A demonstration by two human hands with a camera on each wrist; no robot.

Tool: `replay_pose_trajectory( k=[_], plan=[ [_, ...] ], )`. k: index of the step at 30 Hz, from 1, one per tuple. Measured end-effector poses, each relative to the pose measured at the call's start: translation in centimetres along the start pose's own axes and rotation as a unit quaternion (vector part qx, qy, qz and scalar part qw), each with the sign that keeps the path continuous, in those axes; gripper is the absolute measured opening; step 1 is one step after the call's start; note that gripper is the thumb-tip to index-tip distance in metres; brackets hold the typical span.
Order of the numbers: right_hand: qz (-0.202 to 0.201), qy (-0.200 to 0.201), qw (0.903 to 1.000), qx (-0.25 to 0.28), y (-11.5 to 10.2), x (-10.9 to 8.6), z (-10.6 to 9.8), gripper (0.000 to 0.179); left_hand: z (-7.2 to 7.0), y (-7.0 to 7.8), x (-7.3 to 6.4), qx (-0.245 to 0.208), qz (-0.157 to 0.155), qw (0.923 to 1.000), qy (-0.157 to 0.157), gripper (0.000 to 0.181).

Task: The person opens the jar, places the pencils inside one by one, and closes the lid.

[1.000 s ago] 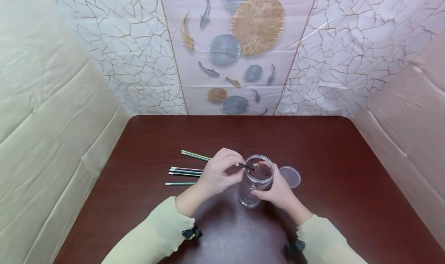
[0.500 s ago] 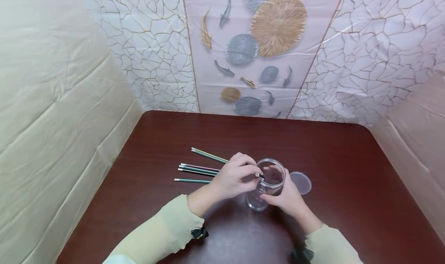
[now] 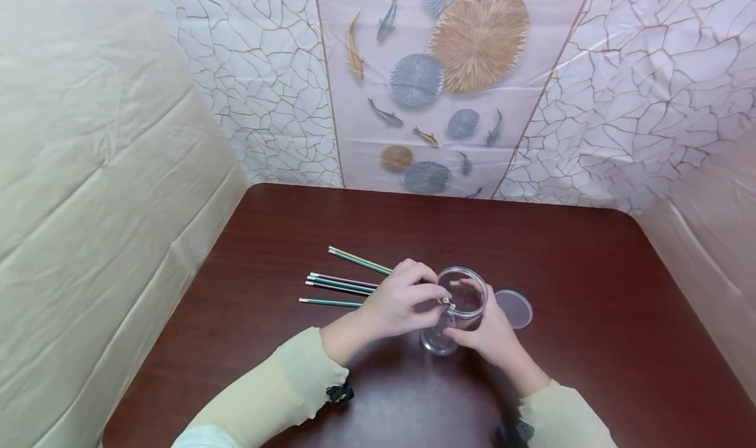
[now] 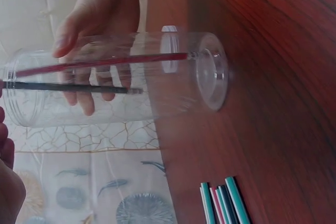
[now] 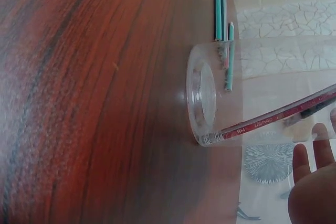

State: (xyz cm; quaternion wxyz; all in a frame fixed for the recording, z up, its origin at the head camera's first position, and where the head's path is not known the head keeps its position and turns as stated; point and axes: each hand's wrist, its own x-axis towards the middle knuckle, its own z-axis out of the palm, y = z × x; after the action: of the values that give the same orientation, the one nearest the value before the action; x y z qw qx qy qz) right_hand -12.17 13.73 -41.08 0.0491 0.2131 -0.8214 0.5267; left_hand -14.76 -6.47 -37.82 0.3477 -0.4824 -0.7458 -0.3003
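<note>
A tall clear plastic jar [image 3: 440, 338] stands upright, its screw-threaded mouth uncovered. My right hand [image 3: 487, 330] grips the jar from the right, fingers and thumb around its wall. At the mouth, my left hand [image 3: 404, 300] pinches a dark pencil [image 4: 73, 87] near its top end. The rest of that pencil hangs down inside the jar, its lower end above the base. Leaning inside is a red pencil [image 5: 262, 119] marked HB, its lower end at the jar's bottom. In the head view my left fingers hide most of the dark pencil.
Several pencils [image 3: 336, 283] in green, black, pink and yellow lie on the brown table [image 3: 283, 225], left of the jar and partly behind my left hand. A round translucent lid [image 3: 514, 309] lies just right of the jar. Patterned cloth walls [image 3: 272, 94] border the table.
My left hand has lowered the dark pencil further into the jar; only its top end now shows at the fingers. The right hand keeps its grip. The head view has shifted slightly.
</note>
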Motion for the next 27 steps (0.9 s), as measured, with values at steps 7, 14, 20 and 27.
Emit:
replay_pose_trajectory(
  k=[7, 14, 20, 27],
  plan=[
    [0.001, -0.002, 0.9999, -0.015, 3.1, 1.0, 0.6, 0.087, -0.8, -0.8, -1.7, 0.006, -0.009, 0.9997, 0.023, 0.037],
    [0.005, -0.008, 0.9998, -0.019, 2.0, 1.4, 0.8, 0.085, -2.1, -1.8, -4.1, 0.002, -0.069, 0.9974, 0.021, 0.043],
    [0.008, -0.01, 0.9999, 0.004, 0.0, 0.9, 0.3, 0.08, -2.4, -2.9, -6.7, 0.001, -0.142, 0.9899, -0.007, 0.046],
    [0.007, 0.003, 0.9995, 0.031, 0.3, -0.2, -0.2, 0.079, -2.1, -3.7, -9.2, 0.016, -0.178, 0.9824, -0.056, 0.043]
  ],
)
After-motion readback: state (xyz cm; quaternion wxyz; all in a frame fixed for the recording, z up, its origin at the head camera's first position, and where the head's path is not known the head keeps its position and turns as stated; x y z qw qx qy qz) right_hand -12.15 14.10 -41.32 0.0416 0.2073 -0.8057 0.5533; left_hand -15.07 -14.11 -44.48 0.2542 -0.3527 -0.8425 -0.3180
